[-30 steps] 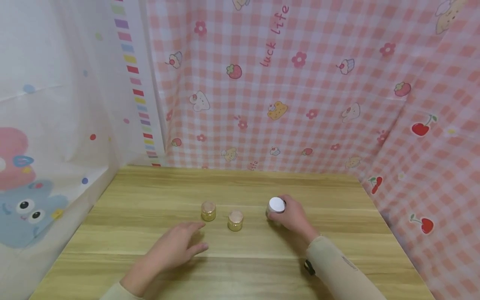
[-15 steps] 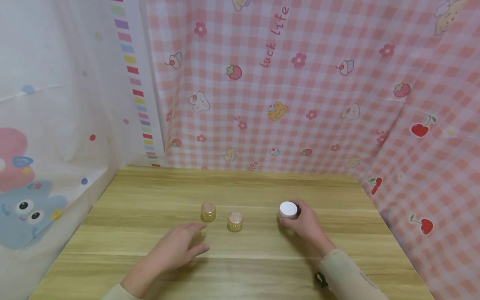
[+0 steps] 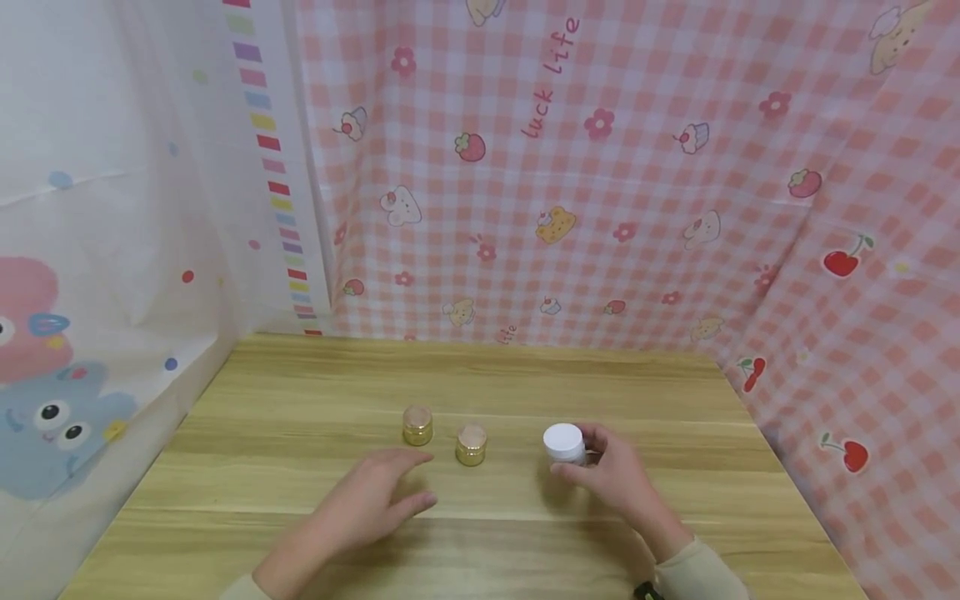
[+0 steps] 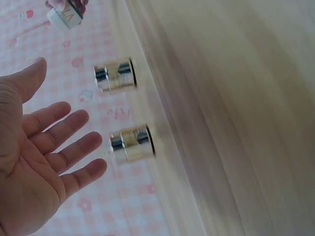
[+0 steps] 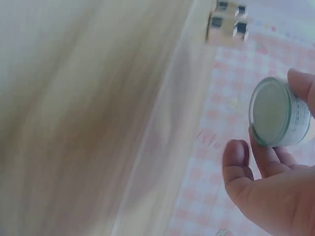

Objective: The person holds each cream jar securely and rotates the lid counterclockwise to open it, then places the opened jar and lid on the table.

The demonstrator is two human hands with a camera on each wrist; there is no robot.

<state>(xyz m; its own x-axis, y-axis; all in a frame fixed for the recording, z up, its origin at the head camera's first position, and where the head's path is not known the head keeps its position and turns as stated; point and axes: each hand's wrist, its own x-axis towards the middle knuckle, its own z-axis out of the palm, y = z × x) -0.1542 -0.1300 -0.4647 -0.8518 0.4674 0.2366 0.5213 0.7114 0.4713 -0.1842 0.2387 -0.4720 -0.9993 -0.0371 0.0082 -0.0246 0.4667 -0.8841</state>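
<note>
1. Writing: we read "luck life" on the checked backdrop cloth (image 3: 637, 183), and "life" again low down by the tabletop (image 3: 300, 392). The white-lidded jar (image 3: 564, 448) carries orange-red lettering, seen from the left wrist but too small to read; from the right wrist we get blurred fine print on its label (image 5: 298, 118).
2. Versus 1.0 s ago: jar has come nearer the wearer and slightly right. Versus 0.5 s ago: nearer and back left. Left hand (image 3: 371, 496) has shifted a little right. Left gold jar (image 3: 417, 426) and right gold jar (image 3: 471, 445) haven't moved.
3. Jar pointing: white lid up, glass base toward the tabletop. It's squat; we take lid-to-base as its axis, near vertical. Any slight tilt we can't pin down.
4. Jar location: held clear of the tabletop, to the right of the right gold jar and apart from it.
5. Right grip: right hand (image 3: 618, 479) holds the jar by its side, thumb on the near side, fingers on the far side, spread only to jar width. Right wrist view shows one bent finger standing off it.
6. Left grip: fingers loose and spread, thumb well apart, holding nothing. It sits near both gold jars without touching either. Both gold jars stand upright.
</note>
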